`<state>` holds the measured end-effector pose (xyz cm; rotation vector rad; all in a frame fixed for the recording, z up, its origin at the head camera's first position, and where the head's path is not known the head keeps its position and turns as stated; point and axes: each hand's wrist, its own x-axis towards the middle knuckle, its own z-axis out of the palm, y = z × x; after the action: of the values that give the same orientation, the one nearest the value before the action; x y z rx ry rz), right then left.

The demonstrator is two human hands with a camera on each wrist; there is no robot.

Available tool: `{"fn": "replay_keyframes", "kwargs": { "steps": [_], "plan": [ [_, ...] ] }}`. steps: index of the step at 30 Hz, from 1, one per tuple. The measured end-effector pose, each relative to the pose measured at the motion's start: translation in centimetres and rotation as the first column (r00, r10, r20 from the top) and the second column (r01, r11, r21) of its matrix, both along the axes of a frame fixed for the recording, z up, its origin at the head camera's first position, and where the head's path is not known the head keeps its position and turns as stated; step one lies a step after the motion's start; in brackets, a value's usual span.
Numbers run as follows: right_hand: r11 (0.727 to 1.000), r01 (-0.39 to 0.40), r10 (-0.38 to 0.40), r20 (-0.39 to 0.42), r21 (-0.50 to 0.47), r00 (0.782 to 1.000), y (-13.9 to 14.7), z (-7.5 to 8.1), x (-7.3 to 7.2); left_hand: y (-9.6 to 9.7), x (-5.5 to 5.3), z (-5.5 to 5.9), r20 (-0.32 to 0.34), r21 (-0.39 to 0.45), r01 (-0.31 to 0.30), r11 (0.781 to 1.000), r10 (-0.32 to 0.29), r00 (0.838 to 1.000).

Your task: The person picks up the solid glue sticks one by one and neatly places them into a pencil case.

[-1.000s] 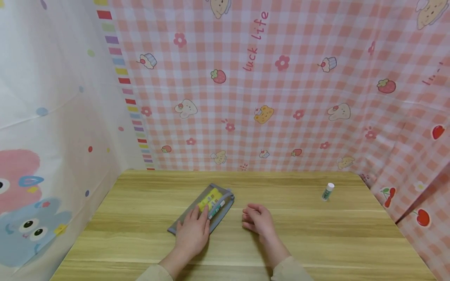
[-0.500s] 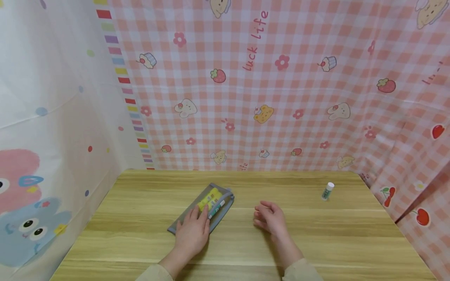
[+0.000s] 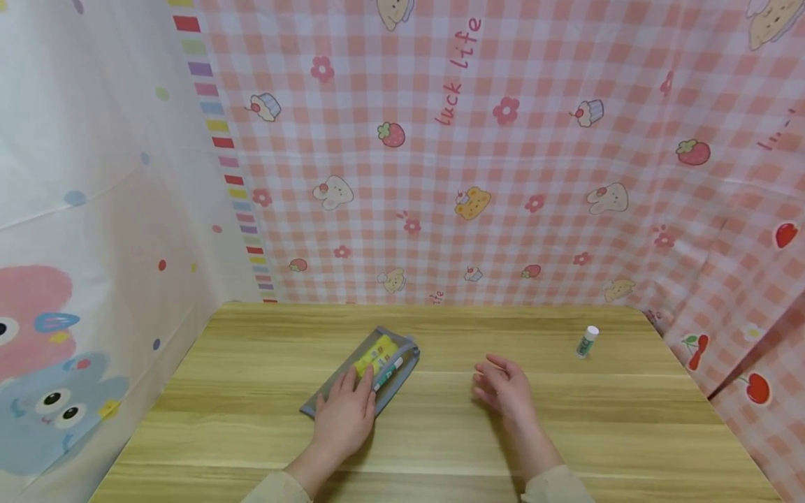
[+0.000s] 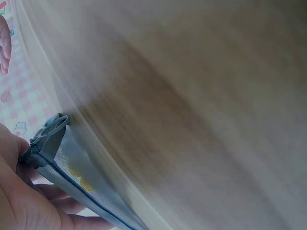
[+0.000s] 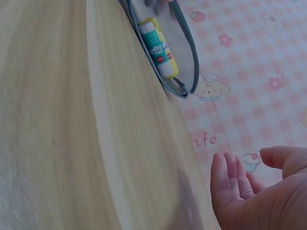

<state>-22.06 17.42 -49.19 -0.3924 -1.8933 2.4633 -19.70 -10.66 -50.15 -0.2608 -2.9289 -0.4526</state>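
Observation:
A grey mesh zip pouch [image 3: 402, 381] lies slanted on the table, left of centre. Two yellow glue sticks [image 3: 376, 354] and a teal-and-white glue stick [image 5: 156, 45] are in it. My left hand [image 3: 344, 412] lies over its near half, fingers on the mesh; the left wrist view has the pouch's corner [image 4: 37, 155] between thumb and fingers. In the right wrist view the pouch's side gapes. My right hand [image 3: 508, 388] hovers right of the pouch, fingers loosely bent, nothing in it. A white-capped glue stick [image 3: 588, 342] stands upright farther right.
The wooden table [image 3: 251, 447] ends at the back against a pink checked cloth [image 3: 440, 161]. A white printed cloth [image 3: 126, 209] hangs along the left side, and checked cloth continues along the right.
My right hand has moved steadily right, away from the pouch and closer to the standing glue stick. The left hand and the pouch have stayed where they were.

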Motion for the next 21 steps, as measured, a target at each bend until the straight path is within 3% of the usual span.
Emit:
{"fn": "replay_keyframes", "kwargs": {
  "steps": [8,15,21],
  "plan": [
    [0.999,0.005,-0.009,-0.124,-0.034,0.992,1.8,-0.2,-0.1,0.0,-0.1,0.1,-0.004,-0.008,-0.005,1.000,0.005,1.000],
    [0.998,0.039,-0.036,-0.060,0.050,0.998,2.7,0.5,-0.2,0.0,-0.1,0.2,0.009,-0.012,-0.006,1.000,0.006,1.000],
    [0.992,0.080,-0.072,-0.093,0.093,0.993,4.1,0.4,-0.2,0.1,0.0,0.3,0.018,-0.013,-0.002,1.000,0.002,1.000]
  ]
}}
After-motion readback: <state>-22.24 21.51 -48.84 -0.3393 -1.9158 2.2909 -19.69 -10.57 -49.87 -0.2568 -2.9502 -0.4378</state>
